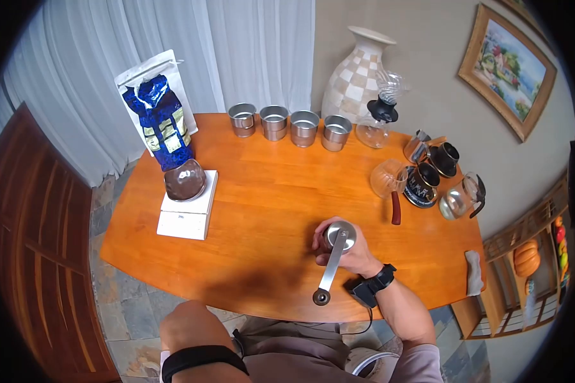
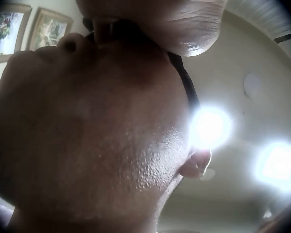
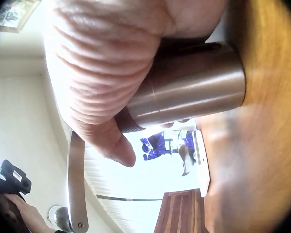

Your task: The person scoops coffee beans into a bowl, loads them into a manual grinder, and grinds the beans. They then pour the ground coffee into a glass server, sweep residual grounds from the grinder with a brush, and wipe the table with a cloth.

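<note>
My right hand grips a steel hand coffee grinder near the table's front edge, its crank handle pointing toward the body. In the right wrist view, the fingers and thumb wrap the upper part of the cylinder, whose base stands at the wooden surface. My left forearm is raised at the bottom of the head view, with the hand out of that frame. Only part of the left hand appears in the left wrist view, close to the person's head; its fingers are hidden.
A white scale carries a brown bowl beside a coffee bag. Several steel cups line the back. Right stand a glass dripper, a red-handled glass server, a black pot and a glass jug.
</note>
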Demonstrator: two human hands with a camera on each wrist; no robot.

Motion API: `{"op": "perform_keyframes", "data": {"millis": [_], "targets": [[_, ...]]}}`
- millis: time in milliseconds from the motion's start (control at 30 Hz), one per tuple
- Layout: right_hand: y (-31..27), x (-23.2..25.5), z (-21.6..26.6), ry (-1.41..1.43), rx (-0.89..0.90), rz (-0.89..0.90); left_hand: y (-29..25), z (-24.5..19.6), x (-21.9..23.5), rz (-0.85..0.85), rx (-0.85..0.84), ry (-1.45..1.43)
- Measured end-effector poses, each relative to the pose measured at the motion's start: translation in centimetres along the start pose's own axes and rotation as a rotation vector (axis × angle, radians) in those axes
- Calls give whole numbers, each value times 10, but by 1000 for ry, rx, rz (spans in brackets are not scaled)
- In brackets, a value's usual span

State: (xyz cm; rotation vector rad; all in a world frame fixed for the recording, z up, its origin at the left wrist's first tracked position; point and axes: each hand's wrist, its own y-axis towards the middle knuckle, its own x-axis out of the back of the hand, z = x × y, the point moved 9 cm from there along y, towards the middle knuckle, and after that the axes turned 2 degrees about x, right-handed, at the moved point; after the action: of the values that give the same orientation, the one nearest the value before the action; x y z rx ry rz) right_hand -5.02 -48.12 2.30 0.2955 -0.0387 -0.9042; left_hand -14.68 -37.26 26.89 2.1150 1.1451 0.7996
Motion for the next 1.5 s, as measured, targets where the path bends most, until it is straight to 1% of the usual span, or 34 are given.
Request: {"op": "perform_keyframes", "data": {"millis": [67,200,267,300,367,467,500,533,600,633,667,733,767,800,833,867,900,933,1000,1033,1067,1100,1133,1200,1233,1300,1333,1400,1433,1467,1500], "targets": [[-2,2,2,-56,-23,2,-1,2,0,-16,0,-4],[-3,0,2,-55,-56,11,-1,7,-1,-49,-10,-13],[-2,-1,2,35,-54,-26,-4,10,1,-67,-8,-15],[-1,-1,0,36,-63,-19,-6,10,2,-71,-6,-14],[-2,0,2,-1,-22,-28,-12,11,3,-87,7,-12],[-2,1,0,45,-51,-49,-19,9,5,-95,26,-5],[-2,4,-4,6,-29,-47,-25,9,6,-101,42,-1],[-6,3,-8,21,-52,-39,-31,9,6,-111,63,-2],[-2,4,-3,-11,-25,-42,-34,10,7,-96,78,6],[-3,3,-3,71,-50,-82,-40,10,5,-94,99,2],[-5,0,-7,92,-79,-81,-47,10,3,-101,129,-5],[0,1,3,-20,36,-49,-49,12,-1,-73,150,-17],[-2,2,0,11,-58,-68,-45,14,-5,-41,146,-25],[-3,4,0,14,-50,-97,-41,17,-11,-9,144,-39],[-2,4,1,-16,-40,-83,-33,15,-23,27,140,-56],[-2,4,3,-46,-30,-71,-39,28,-18,29,291,181],[-3,7,3,-43,-20,-105,-50,37,-7,33,433,426],[-4,5,3,-16,-21,-80,-54,37,-10,68,424,415],[-4,0,2,39,-22,-22,-73,45,-23,258,453,849],[-3,2,0,-7,2,-18,-80,50,-30,287,440,839],[-3,4,0,-2,3,-45,-91,57,-39,335,458,794],[-3,3,0,-31,10,-31,-100,64,-46,380,478,750],[-2,3,0,-60,17,-17,-107,68,-47,400,476,740],[-3,5,-3,-68,37,-39,-119,80,-39,441,579,752],[-3,5,-2,-85,48,-42,-117,78,-39,467,575,748],[-3,4,-1,-89,59,-61,-110,73,-26,398,707,780],[-3,4,-1,-80,60,-83,-107,72,-27,417,708,781],[-2,4,3,-60,65,-114,-99,67,-25,448,626,1021],[-2,7,8,-64,71,-160,-99,68,-25,462,626,1025],[-2,11,10,-68,77,-209,-102,73,-19,458,673,1076],[-1,14,7,-60,83,-221,-104,76,-14,455,720,1127]]}}
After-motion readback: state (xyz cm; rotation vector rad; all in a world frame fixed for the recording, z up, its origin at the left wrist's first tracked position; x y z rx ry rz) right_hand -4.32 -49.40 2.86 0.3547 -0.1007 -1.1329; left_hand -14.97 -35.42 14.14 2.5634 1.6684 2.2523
